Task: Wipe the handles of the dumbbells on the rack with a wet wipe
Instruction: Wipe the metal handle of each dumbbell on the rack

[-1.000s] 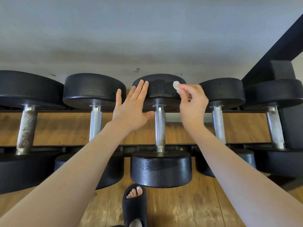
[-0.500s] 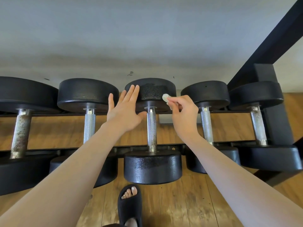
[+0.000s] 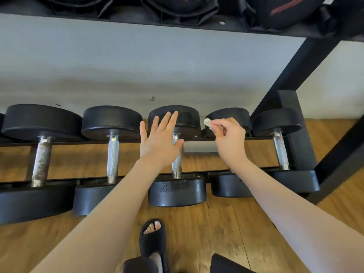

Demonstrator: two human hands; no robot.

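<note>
Rack on wooden floor: left hand flat, fingers released; right hand pinches wet wipe. Wrap it fully around each handle.

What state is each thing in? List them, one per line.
Left hand: open, fingers straight, in front of the middle dumbbell handle.
Right hand: pinching the wipe.
Wipe: crumpled, off the handles.
Far-left handle: rusty.
Dumbbells: racked.
</note>
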